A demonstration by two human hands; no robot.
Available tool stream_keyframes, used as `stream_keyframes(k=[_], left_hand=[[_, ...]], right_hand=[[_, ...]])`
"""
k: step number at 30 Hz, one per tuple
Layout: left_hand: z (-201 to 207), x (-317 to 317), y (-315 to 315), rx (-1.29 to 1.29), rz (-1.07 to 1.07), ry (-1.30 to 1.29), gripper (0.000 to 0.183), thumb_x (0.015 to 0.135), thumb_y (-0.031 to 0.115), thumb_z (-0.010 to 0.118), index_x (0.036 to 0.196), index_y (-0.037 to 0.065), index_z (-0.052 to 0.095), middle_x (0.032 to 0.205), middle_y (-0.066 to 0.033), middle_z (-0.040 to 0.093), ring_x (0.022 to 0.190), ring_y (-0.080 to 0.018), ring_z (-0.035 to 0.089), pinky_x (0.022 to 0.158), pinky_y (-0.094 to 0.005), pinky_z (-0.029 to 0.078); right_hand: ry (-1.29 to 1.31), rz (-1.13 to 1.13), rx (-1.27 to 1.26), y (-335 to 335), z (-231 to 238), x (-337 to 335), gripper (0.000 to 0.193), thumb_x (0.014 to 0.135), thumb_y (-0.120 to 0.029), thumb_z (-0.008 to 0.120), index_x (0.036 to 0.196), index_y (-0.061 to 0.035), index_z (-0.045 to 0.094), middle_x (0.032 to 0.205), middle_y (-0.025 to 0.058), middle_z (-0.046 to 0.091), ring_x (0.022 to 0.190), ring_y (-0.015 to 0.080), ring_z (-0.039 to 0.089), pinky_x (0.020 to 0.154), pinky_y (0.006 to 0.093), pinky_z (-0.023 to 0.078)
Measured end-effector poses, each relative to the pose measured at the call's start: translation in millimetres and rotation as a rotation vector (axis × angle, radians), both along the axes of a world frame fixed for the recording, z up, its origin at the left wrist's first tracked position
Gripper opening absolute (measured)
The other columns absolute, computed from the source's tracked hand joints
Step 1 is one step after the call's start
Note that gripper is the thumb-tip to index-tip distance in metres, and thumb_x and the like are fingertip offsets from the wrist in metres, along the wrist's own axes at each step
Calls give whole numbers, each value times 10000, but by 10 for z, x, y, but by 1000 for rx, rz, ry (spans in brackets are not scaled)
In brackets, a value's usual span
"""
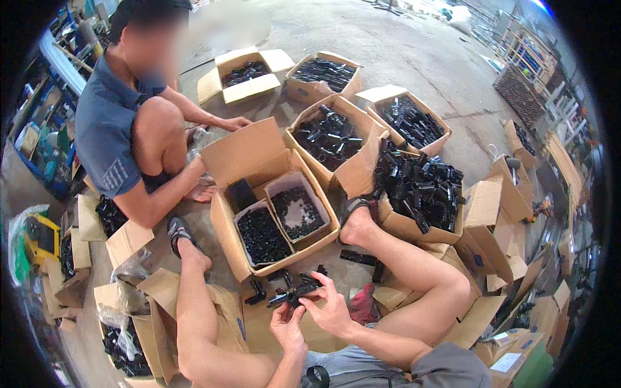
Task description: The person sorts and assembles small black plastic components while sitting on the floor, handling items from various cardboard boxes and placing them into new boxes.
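Between my legs, my left hand (289,328) and my right hand (328,306) both pinch a black branched plastic fitting (295,297), one on each side. Its exact kind is too small to make out. Similar loose black pieces (255,292) lie just beyond my hands, in front of an open carton (284,268). Inside that carton stand two smaller boxes of tiny black parts (264,234) and a dark block-like thing (242,194). A few black tubular pieces (358,257) rest on the floor near my right foot.
A co-worker (107,129) squats at the left, arms reaching toward the carton's raised flap (242,152). Several cartons of black parts stand ahead, one heaped high (420,184) beside my right foot. Red cloth (363,305) lies by my right thigh. More cartons (123,343) flank my left leg.
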State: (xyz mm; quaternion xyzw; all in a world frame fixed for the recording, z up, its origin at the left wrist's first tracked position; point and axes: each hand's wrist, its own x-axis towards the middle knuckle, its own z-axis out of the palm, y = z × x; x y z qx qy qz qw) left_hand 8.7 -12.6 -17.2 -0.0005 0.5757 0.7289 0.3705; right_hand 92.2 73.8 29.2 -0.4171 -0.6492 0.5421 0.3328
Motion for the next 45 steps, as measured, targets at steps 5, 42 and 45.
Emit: stream_keyframes(k=[5, 42, 45], left_hand=[[26, 26, 51, 28, -18, -32, 321, 813, -80, 774, 1088, 10, 636, 1062, -89, 697, 982, -166, 668, 889, -301, 547], [228, -394, 31, 137, -411, 106, 700, 905, 435, 744, 1378, -38, 539, 1208, -126, 678, 1130, -181, 621, 1026, -341, 469], [279, -390, 45, 186, -391, 30, 689, 901, 369, 758, 1394, -50, 520, 1270, -162, 662, 1180, -203, 621, 1049, -355, 472]], right_hand=[[-51, 4, -18, 46, 83, 98, 670, 891, -108, 752, 1440, -12, 381, 957, 161, 733, 904, 238, 728, 802, 359, 560], [-1183, 47, 355, 895, -1524, 1036, 292, 813, -22, 630, 1099, 18, 584, 1137, 197, 585, 1110, 382, 567, 867, 454, 551], [-1051, 68, 374, 801, -1314, 1000, 222, 841, -27, 619, 1057, 12, 588, 1014, 213, 626, 990, 386, 619, 845, 463, 548]])
